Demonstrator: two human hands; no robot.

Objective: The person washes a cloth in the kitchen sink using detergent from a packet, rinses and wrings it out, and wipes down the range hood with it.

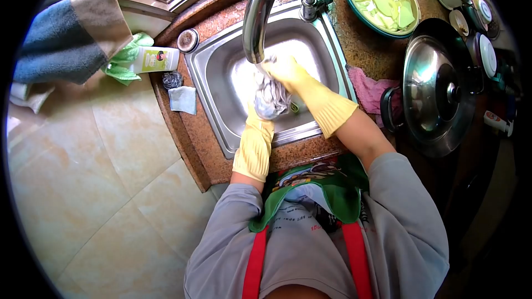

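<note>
Both my hands wear yellow rubber gloves and are over the metal sink (pixel 221 72). A wet, bunched grey-white cloth (pixel 270 97) hangs between them, just below the curved tap (pixel 257 22). My right hand (pixel 285 73) is closed on the upper end of the cloth, close to the tap's mouth. Lower down, my left hand (pixel 259 117) holds the bottom of the cloth; most of its fingers are hidden behind the fabric. The sink's drain (pixel 294 108) shows partly beside the cloth.
A bowl of pale green slices (pixel 382 3) stands behind the sink on the right. Nearer are a pink cloth (pixel 370 89) and a large lidded pan (pixel 438 88). On the left ledge lie a white bottle (pixel 158 59), a scouring pad (pixel 172 80), a sponge (pixel 183 100) and a round container (pixel 188 40).
</note>
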